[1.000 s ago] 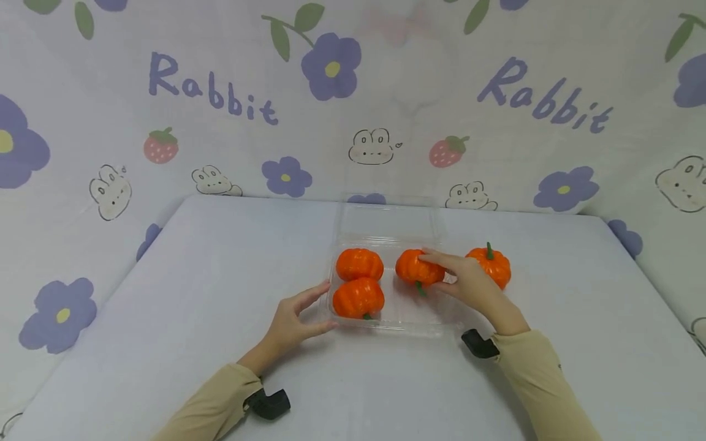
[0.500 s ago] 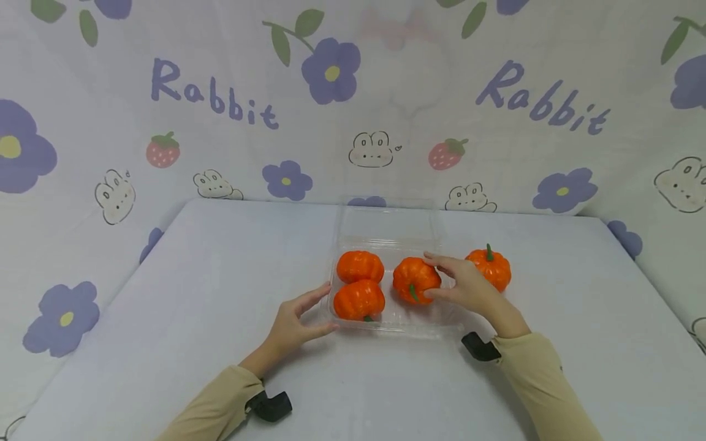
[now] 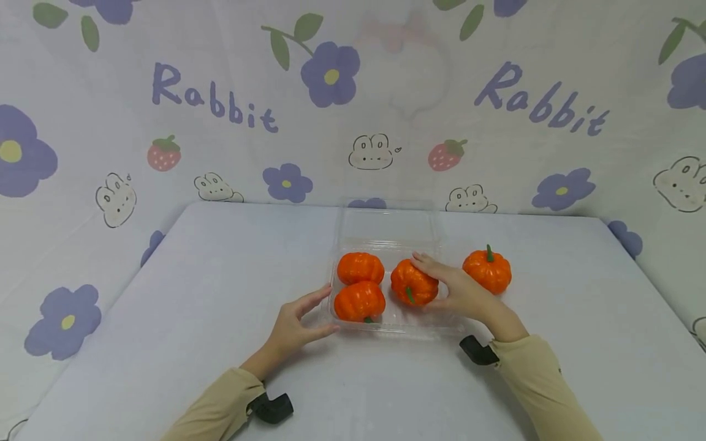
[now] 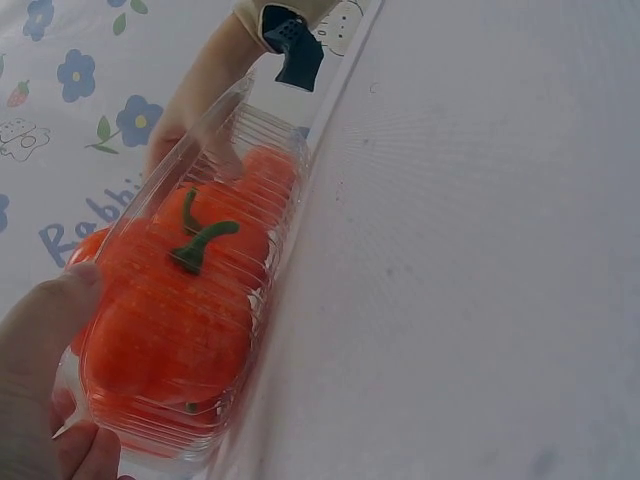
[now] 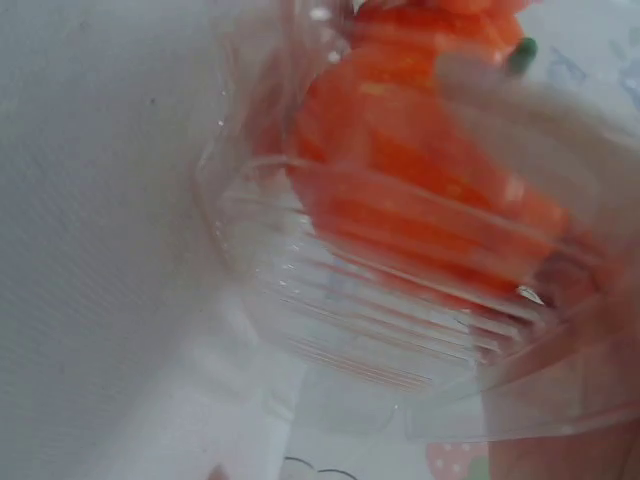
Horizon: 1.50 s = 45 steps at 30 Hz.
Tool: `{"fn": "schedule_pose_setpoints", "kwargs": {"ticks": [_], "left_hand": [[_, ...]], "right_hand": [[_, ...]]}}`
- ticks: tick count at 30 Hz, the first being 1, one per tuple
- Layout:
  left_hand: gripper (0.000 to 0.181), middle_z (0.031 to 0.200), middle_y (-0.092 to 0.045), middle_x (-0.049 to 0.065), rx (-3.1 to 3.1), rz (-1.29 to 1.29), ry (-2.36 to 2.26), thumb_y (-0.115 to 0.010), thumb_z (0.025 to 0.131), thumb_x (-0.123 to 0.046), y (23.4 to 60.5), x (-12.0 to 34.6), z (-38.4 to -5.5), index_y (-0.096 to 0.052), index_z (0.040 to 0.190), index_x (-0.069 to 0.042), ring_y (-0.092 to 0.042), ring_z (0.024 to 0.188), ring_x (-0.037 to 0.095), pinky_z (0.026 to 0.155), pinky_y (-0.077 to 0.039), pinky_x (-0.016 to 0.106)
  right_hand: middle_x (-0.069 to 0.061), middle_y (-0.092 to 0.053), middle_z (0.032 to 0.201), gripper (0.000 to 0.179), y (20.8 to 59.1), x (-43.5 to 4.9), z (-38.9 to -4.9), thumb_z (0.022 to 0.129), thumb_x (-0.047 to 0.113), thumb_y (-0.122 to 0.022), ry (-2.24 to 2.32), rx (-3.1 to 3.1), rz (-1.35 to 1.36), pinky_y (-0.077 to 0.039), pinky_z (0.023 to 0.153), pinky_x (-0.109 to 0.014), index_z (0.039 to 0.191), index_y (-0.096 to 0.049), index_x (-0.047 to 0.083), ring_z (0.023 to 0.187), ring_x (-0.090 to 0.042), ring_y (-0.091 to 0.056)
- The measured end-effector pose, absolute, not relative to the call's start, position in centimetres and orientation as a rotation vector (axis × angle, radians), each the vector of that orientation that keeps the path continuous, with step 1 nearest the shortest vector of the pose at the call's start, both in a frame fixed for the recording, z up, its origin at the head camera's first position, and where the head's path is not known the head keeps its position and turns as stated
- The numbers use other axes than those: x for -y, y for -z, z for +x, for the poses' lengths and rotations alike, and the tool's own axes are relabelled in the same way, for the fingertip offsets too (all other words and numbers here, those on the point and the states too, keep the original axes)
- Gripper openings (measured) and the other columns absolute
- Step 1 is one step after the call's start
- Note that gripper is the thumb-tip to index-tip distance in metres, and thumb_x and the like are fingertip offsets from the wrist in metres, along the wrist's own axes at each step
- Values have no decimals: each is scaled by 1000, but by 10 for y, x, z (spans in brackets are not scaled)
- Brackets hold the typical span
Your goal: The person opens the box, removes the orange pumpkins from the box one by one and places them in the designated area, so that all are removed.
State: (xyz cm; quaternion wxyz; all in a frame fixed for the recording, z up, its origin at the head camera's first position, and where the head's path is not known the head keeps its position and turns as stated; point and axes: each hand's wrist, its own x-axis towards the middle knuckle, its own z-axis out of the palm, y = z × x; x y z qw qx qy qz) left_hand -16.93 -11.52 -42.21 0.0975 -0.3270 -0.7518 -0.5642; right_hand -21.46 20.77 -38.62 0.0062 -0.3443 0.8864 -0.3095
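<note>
A clear plastic clamshell box (image 3: pixel 405 326) stands on the table with its lid (image 3: pixel 388 226) folded back. My left hand (image 3: pixel 292 331) holds the box's left end between thumb and fingers; the left wrist view shows the thumb (image 4: pixel 70 295) at the rim. Inside, on the left, lie two small orange pumpkins, a rear one (image 3: pixel 360 268) and a front one (image 3: pixel 360 301). My right hand (image 3: pixel 463 291) grips a third pumpkin (image 3: pixel 413 283) in the right part of the box, its green stem tilted toward me. In the right wrist view, ribbed plastic covers part of that pumpkin (image 5: pixel 400 170).
Another orange pumpkin (image 3: pixel 488 271) stands upright on the white table (image 3: pixel 220 263), right of the box and behind my right hand. A patterned cloth (image 3: pixel 231 153) hangs behind the table. Black mounts (image 3: pixel 271 408) sit at both wrists.
My right hand has brought its pumpkin slightly left and toward me, down in the box, turning its stem leftward. The left hand stays at the box's left end.
</note>
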Motion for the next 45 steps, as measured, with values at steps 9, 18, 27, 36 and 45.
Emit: {"fn": "schedule_pose_setpoints", "kwargs": {"ticks": [9,18,27,36,45], "left_hand": [[59,118,-47,32,2193,-986,1695,-74,63,11,421,113,-170,-47,115,20,-43,110,45,91,-36,50],[59,118,-48,31,2208,-977,1697,-75,64,10,420,115,-168,-47,115,19,-43,110,45,92,-35,48],[60,119,-47,30,2207,-982,1692,-75,64,11,422,115,-171,-47,116,18,-43,111,43,92,-35,48],[60,118,-48,31,2217,-960,1676,-75,63,10,422,115,-170,-48,116,17,-44,111,43,92,-36,46],[60,119,-48,29,2234,-949,1672,-75,64,8,422,114,-168,-49,117,15,-44,113,39,93,-35,46]], "right_hand": [[-14,-37,136,79,384,-213,-216,66,-3,-76,935,-2848,-1107,-35,95,-44,135,-37,0,121,-32,-37],[-18,-45,129,77,390,-217,-219,64,8,-80,1079,-2877,-1117,-39,92,-41,130,-42,-3,115,-31,-45],[-20,-49,123,78,387,-224,-221,58,2,-82,1478,-2847,-1031,-45,82,-22,125,-45,-9,107,-32,-51],[-25,-32,136,67,384,-222,-218,65,-12,-73,1817,-2604,-887,-37,92,-25,123,-41,-14,121,-31,-37],[-26,-42,125,61,384,-226,-218,69,-6,-73,1916,-2513,-710,-40,88,-21,119,-38,-11,112,-22,-46]]}}
